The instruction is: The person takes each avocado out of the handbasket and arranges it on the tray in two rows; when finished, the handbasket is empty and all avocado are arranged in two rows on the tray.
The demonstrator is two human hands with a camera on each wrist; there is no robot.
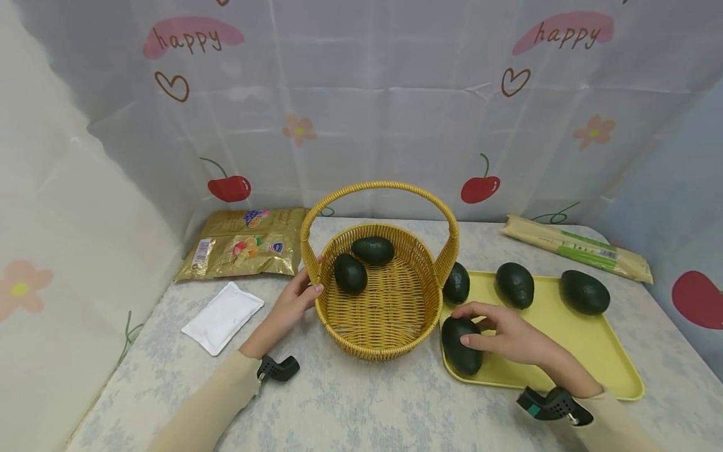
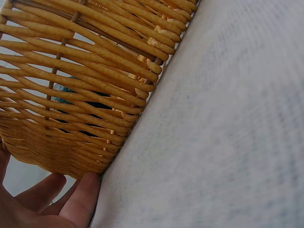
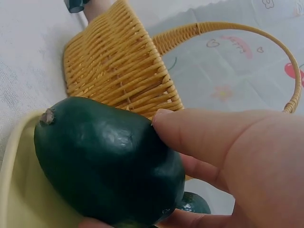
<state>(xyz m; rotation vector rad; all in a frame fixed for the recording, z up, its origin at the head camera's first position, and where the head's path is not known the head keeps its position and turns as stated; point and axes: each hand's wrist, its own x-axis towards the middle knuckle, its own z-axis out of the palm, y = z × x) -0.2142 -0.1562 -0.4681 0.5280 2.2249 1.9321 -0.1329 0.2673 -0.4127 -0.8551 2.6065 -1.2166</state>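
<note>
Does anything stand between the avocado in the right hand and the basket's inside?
Yes: the right wall of the basket, just left of the avocado that the right hand holds. The handle arches farther back; nothing else visible intervenes.

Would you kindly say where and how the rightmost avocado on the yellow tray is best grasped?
Probably around the middle of the avocado, from above, across its narrower width: it lies on its side on the yellow tray, longer than wide, with no other avocado touching it.

Pale sheet walls (image 1: pixel 373 138) with red cherries (image 1: pixel 228 188) and peach flowers (image 1: pixel 299 130) around a blue-mottled white tabletop (image 1: pixel 350 408)
</note>
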